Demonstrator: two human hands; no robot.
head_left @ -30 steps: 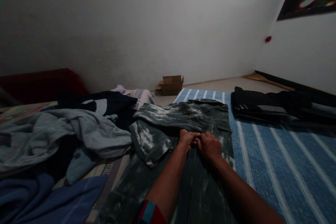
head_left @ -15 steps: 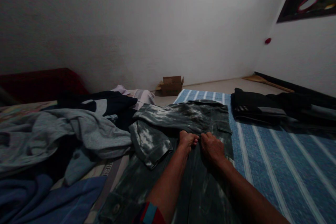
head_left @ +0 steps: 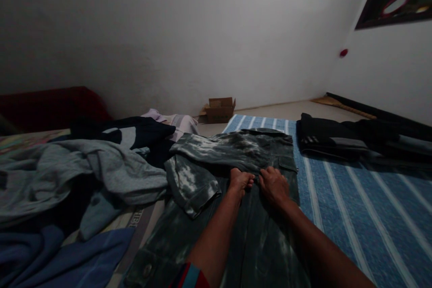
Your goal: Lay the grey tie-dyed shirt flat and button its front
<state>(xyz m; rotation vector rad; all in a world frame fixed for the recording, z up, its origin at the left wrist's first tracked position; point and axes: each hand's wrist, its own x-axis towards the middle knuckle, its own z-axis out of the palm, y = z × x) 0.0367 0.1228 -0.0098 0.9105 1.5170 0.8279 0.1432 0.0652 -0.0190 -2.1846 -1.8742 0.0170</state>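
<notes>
A dark grey-green denim jacket [head_left: 232, 146] with pale tie-dye blotches lies spread out before me. One sleeve is bent across its left side, and a buttoned cuff shows at the lower left. At the middle of the jacket, my left hand [head_left: 240, 181] is closed, pinching the cloth at the front. Close beside it, my right hand [head_left: 274, 184] has its fingers curled down onto the same cloth, gripping it. Only a small gap separates the two hands. The fingertips are partly hidden in the folds.
To the left are a heaped grey garment [head_left: 114, 166], a navy garment [head_left: 151, 130] and blue cloth [head_left: 84, 256]. Folded black clothes [head_left: 327, 137] rest on the blue striped sheet [head_left: 340, 198] at right. An open cardboard box [head_left: 220, 112] stands by the wall.
My right hand has shifted very slightly, its fingers lifting a little on the cloth. The left hand and the jacket look almost the same.
</notes>
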